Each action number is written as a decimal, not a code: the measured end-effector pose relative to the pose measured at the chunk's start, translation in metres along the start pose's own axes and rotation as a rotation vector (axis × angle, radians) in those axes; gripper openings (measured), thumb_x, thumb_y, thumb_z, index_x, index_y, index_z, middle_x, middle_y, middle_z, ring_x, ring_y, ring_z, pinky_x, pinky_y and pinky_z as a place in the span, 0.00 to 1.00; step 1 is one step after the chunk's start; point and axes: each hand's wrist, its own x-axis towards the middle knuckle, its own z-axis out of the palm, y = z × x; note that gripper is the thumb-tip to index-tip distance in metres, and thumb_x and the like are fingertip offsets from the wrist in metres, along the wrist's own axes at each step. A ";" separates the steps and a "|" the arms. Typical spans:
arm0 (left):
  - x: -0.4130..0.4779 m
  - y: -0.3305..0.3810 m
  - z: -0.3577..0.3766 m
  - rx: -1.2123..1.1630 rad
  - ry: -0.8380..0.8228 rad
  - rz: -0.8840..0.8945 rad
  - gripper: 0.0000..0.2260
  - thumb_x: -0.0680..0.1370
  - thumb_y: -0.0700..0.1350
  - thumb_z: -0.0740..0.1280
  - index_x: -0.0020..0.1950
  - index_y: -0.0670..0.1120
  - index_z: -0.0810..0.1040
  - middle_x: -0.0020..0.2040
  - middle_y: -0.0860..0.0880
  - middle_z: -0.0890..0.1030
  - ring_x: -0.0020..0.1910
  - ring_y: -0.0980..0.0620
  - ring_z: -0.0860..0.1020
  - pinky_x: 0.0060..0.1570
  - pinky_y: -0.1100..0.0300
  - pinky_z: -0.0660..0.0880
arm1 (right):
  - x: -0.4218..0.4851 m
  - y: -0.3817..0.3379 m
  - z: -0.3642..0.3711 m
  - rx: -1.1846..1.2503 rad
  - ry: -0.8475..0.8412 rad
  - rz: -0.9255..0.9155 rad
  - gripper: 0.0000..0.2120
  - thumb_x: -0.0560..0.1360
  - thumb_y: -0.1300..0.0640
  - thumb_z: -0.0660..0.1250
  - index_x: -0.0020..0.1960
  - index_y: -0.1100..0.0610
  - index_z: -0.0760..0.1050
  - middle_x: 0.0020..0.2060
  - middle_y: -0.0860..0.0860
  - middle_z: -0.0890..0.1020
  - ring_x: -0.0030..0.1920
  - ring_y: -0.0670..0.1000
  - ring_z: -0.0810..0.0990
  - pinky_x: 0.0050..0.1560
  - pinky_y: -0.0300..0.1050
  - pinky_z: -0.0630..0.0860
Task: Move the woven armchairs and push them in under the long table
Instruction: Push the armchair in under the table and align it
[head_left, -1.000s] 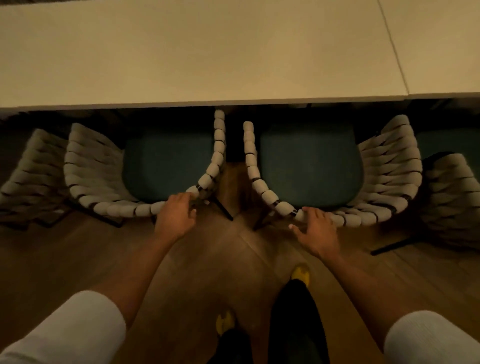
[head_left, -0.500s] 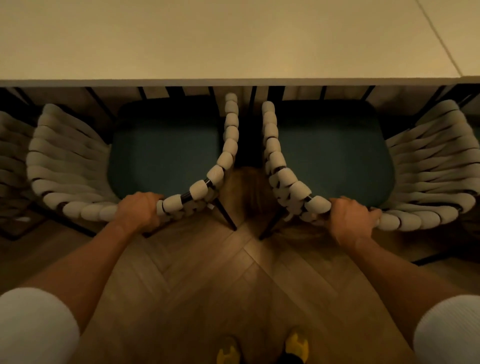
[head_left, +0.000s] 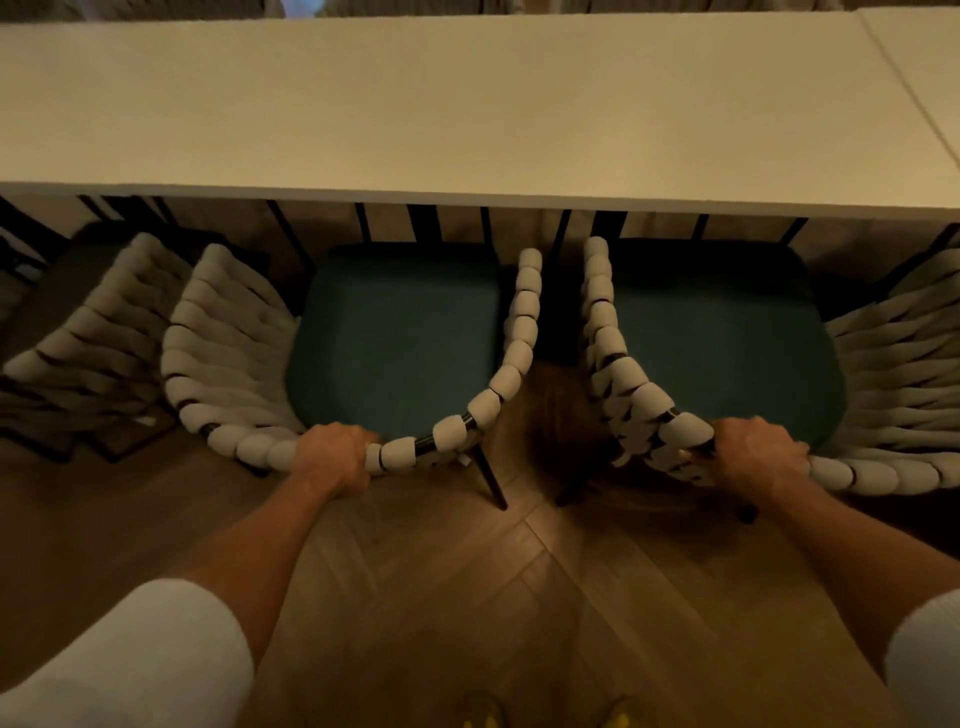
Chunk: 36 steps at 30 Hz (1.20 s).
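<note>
two hands (head_left: 336, 457) (head_left: 753, 457) each grip a chair (head_left: 218, 332) (head_left: 634, 384) back; push both evenly, straight under the far table (head_left: 467, 104).

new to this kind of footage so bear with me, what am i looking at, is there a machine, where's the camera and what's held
No machine here: the grips are a person's two bare hands. The pictures come from one camera worn on the head, looking forward and down, so everything is seen from above. The left grip curls round the back rim of the left pale woven armchair with a teal seat; the right grip holds the rim of the matching right armchair. Both face the long pale table and stand on a wooden herringbone floor.
</note>
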 end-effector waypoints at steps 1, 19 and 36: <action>-0.001 -0.001 0.004 -0.001 0.007 -0.004 0.11 0.72 0.60 0.70 0.52 0.60 0.78 0.46 0.56 0.83 0.45 0.53 0.81 0.47 0.54 0.80 | -0.001 0.001 0.001 0.001 -0.011 0.004 0.18 0.76 0.35 0.69 0.59 0.45 0.75 0.42 0.48 0.76 0.48 0.53 0.78 0.63 0.66 0.74; 0.002 -0.016 0.012 -0.217 -0.034 0.232 0.19 0.77 0.54 0.71 0.67 0.64 0.74 0.57 0.56 0.83 0.53 0.56 0.80 0.54 0.59 0.76 | -0.003 0.005 0.007 -0.013 -0.013 -0.048 0.19 0.74 0.35 0.70 0.55 0.47 0.77 0.43 0.49 0.80 0.45 0.53 0.80 0.54 0.59 0.80; 0.030 -0.022 -0.024 -0.113 -0.089 0.205 0.23 0.76 0.47 0.73 0.68 0.61 0.73 0.57 0.55 0.81 0.49 0.57 0.75 0.48 0.62 0.74 | 0.002 0.002 0.006 0.026 -0.030 -0.123 0.16 0.76 0.38 0.70 0.51 0.48 0.71 0.46 0.50 0.80 0.47 0.52 0.80 0.54 0.56 0.82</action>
